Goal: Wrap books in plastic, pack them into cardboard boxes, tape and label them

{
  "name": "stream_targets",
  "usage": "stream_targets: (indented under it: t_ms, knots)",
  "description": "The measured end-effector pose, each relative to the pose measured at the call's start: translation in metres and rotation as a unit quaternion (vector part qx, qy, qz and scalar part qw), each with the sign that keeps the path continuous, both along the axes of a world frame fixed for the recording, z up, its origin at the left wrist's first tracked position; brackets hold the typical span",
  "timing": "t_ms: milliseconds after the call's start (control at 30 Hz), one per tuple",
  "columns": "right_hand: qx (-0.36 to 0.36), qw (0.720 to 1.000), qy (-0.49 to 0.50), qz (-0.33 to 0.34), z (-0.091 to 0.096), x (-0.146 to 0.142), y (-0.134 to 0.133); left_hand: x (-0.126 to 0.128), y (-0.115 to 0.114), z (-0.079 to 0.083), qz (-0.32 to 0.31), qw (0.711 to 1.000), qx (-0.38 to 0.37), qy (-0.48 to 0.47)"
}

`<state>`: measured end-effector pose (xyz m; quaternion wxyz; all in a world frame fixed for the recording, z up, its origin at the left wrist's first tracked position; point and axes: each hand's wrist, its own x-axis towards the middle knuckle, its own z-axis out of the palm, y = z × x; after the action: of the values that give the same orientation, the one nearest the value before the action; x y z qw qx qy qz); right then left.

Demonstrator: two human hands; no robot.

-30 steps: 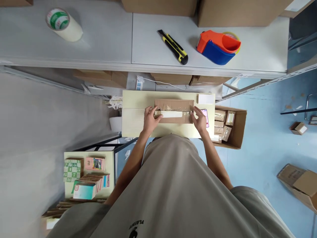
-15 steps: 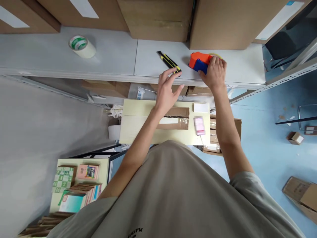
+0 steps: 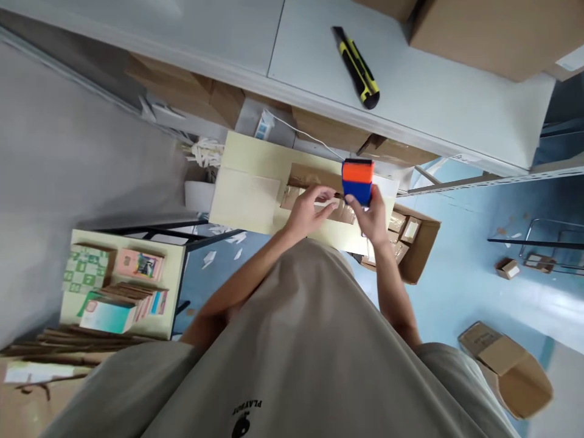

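My right hand [image 3: 375,220] is closed around an orange and blue tape dispenser [image 3: 358,176], holding it up over the pale yellow table [image 3: 253,198]. The dispenser's dark edge points away from me. Just to its left is my left hand [image 3: 310,210], fingers curved and thumb apart, with nothing visible in it. Beneath both hands lies a cardboard box [image 3: 314,175], partly covered by them. A yellow and black utility knife [image 3: 358,70] rests on the grey shelf [image 3: 314,58] beyond the table.
Large cartons [image 3: 493,36] stand on the shelf at the upper right. An open carton of small boxes [image 3: 422,243] sits right of the table. A side table [image 3: 159,243] at the left carries books and boxes. An open carton [image 3: 508,368] lies on the blue floor.
My right hand has lifted the tape dispenser off the shelf and brought it toward me, over the table. My left hand has come back from beside the knife to above the box. The view has shifted.
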<state>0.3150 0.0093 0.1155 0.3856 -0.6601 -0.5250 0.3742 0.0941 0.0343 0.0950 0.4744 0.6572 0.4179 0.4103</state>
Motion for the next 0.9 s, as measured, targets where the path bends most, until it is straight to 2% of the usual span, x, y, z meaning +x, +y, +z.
stream_targets:
  t_ms: [67, 167, 267, 400, 533, 700, 800, 900]
  knots:
    - [-0.043, 0.998, 0.053, 0.009, -0.008, -0.028, -0.017, -0.011, -0.018, -0.008, 0.011, 0.998, -0.057, -0.02]
    - [-0.079, 0.994, 0.077, 0.006, -0.01, -0.064, -0.025, -0.025, -0.033, -0.009, 0.038, 0.991, -0.125, -0.031]
    - [-0.094, 0.994, 0.064, 0.0, -0.007, -0.088, -0.022, -0.04, -0.037, -0.005, 0.055, 0.986, -0.154, -0.033]
    - [-0.108, 0.994, 0.016, 0.022, -0.003, -0.104, -0.019, -0.065, -0.033, -0.001, 0.021, 0.986, -0.163, -0.031]
    - [-0.13, 0.989, -0.021, 0.062, 0.003, -0.107, -0.019, -0.095, -0.019, 0.001, -0.016, 0.981, -0.187, -0.054]
    - [-0.156, 0.978, -0.05, 0.126, 0.021, -0.103, -0.02, -0.134, 0.022, 0.008, -0.02, 0.948, -0.282, -0.148]
    - [-0.181, 0.967, -0.065, 0.167, 0.035, -0.104, -0.02, -0.148, 0.043, 0.015, -0.045, 0.942, -0.298, -0.146]
    - [-0.189, 0.959, -0.089, 0.19, 0.048, -0.107, -0.019, -0.154, 0.053, 0.017, -0.084, 0.94, -0.303, -0.133]
